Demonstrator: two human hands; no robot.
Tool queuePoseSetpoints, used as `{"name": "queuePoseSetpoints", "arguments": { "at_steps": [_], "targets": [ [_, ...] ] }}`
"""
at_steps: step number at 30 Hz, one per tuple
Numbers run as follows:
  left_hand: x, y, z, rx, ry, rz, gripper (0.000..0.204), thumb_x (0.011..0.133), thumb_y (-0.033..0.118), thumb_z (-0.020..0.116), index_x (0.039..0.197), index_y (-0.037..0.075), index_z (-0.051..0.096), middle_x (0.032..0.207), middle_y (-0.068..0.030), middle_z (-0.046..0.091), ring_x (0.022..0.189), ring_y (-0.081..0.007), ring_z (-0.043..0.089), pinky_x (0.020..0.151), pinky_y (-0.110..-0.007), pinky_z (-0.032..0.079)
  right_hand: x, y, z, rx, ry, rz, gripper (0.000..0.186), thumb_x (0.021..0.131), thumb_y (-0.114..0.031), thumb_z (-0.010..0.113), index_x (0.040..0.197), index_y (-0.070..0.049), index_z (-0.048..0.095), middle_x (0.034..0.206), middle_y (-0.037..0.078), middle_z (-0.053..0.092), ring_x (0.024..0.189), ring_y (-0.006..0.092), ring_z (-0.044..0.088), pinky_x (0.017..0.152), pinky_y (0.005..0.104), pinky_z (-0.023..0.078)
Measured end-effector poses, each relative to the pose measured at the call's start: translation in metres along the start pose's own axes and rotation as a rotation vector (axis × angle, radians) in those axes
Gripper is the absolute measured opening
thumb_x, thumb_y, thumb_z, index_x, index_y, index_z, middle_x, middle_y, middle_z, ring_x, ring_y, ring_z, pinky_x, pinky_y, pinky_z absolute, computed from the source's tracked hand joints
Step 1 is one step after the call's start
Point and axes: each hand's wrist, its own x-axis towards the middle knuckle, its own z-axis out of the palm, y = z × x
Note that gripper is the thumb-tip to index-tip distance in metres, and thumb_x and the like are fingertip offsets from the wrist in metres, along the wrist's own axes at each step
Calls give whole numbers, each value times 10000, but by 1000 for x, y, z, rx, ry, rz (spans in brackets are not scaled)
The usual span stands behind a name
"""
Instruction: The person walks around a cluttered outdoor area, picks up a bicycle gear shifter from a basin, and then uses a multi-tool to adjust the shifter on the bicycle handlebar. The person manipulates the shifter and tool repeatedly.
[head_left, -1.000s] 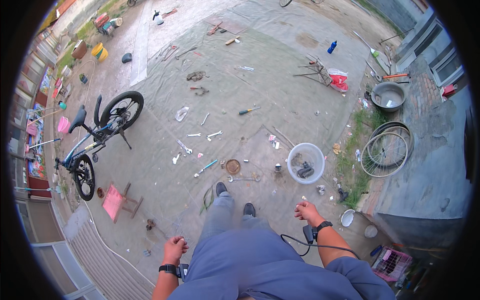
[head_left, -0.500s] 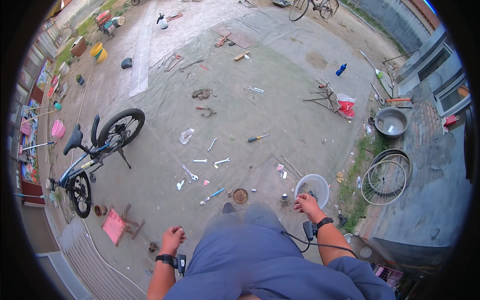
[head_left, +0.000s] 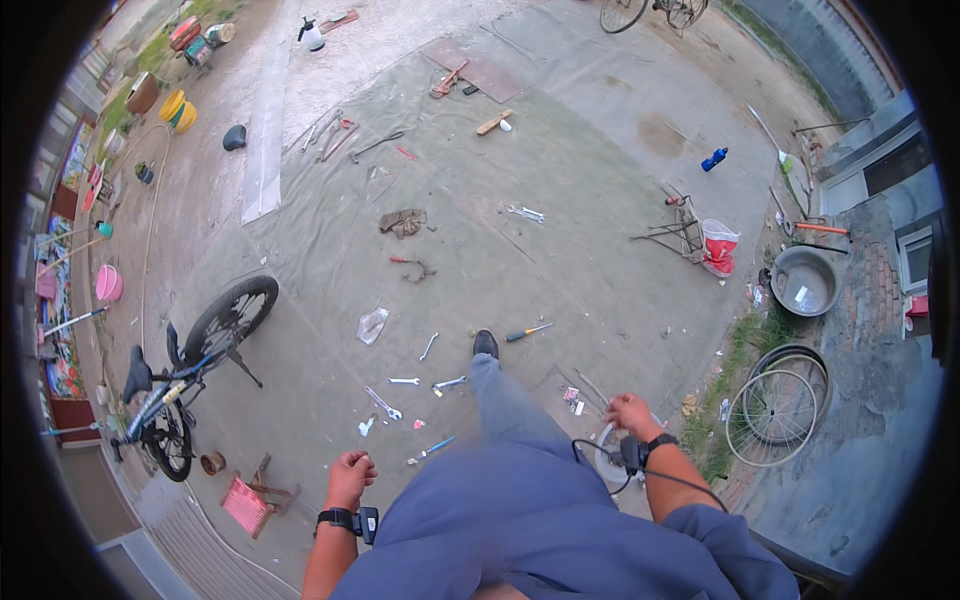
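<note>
My left hand (head_left: 351,478) hangs beside my left hip with its fingers curled in, and nothing shows in it. My right hand (head_left: 630,415) is held out at my right side, fingers bent together, with nothing visible in them. Below it is a whitish plastic bucket (head_left: 606,462), partly hidden by the hand and a black cable. My foot (head_left: 485,344) is set forward beside a screwdriver (head_left: 529,332). Left of my leg lie several wrenches, among them an adjustable wrench (head_left: 384,403), and a blue-handled tool (head_left: 431,450).
A bicycle (head_left: 190,380) and a red-seated stool (head_left: 246,503) are at the left. Ahead lie a brown rag (head_left: 403,222), a clear plastic bag (head_left: 372,325) and a wooden block (head_left: 493,123). A metal basin (head_left: 806,281) and wheel rims (head_left: 773,418) stand by the right wall.
My foot has come forward onto the ground sheet beside the screwdriver. The bucket and nearby tools sit lower in view, nearer my body. Both hands keep their curled shape.
</note>
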Motion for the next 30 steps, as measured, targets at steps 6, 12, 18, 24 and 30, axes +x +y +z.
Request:
{"name": "queuePoseSetpoints", "arguments": {
  "at_steps": [6,12,18,24,30],
  "targets": [
    [45,133,32,-24,31,11,307,960,161,603,1197,-34,622,970,-100,695,788,-162,692,648,-276,544,80,-226,-4,-92,-57,-228,321,989,-246,589,1231,-35,586,1025,90,699,806,192,710,655,323,530],
    [113,253,62,29,-8,3,316,959,174,605,1196,-34,627,969,-92,701,791,-162,696,671,-279,548,127,-389,9,-55,-68,-313,347,982,-251,607,1259,-42,590,1044,86,695,820,181,702,671,308,524],
    [229,391,105,62,-81,52,311,962,180,611,1197,-22,633,960,-89,702,783,-158,693,674,-281,551,189,-481,-3,-27,11,-190,319,989,-249,604,1240,-53,593,1042,84,685,822,185,697,679,307,522],
    [312,564,153,118,-159,136,302,966,178,610,1199,-13,632,956,-89,701,785,-156,689,664,-278,539,223,-553,-38,63,105,-65,289,1007,-237,583,1238,-63,580,1058,85,680,827,190,695,674,310,521],
    [363,693,188,114,-125,158,295,970,182,611,1191,-11,631,953,-86,698,784,-158,685,661,-277,535,282,-662,-57,42,76,-51,268,1008,-232,586,1222,-71,582,1039,83,680,819,191,696,669,309,522]
  ]
}}
